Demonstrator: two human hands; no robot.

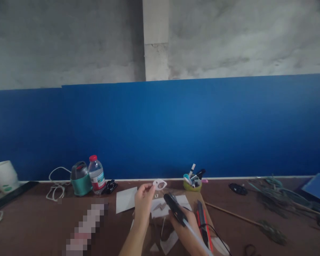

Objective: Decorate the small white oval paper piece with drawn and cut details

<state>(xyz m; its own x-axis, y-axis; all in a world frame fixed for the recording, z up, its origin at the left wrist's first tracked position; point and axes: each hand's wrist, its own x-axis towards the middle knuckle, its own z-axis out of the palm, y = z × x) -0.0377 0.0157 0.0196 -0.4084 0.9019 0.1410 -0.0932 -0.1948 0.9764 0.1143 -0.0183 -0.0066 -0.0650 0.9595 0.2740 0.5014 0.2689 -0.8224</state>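
Note:
A small white leaf-shaped cutout [160,184] with dark marks is pinched between the thumb and fingers of my left hand [144,199], raised over the table. My right hand [186,224] is wrapped round a black glue gun [175,209], with a pale stick coming out of its back end and its front pointing up and left toward the cutout. The two do not appear to touch. Below them, a white sheet [160,208] with a grey drawing and several paper scraps [169,243] lie on a brown board.
Right of my right hand lies a red and black cutter [204,225] near a black cable. Behind stands a green cup [192,185] of pens. At left are a bottle [97,176], a teal container [80,181] and a white bucket [5,176]. Dried stems [274,231] lie at right.

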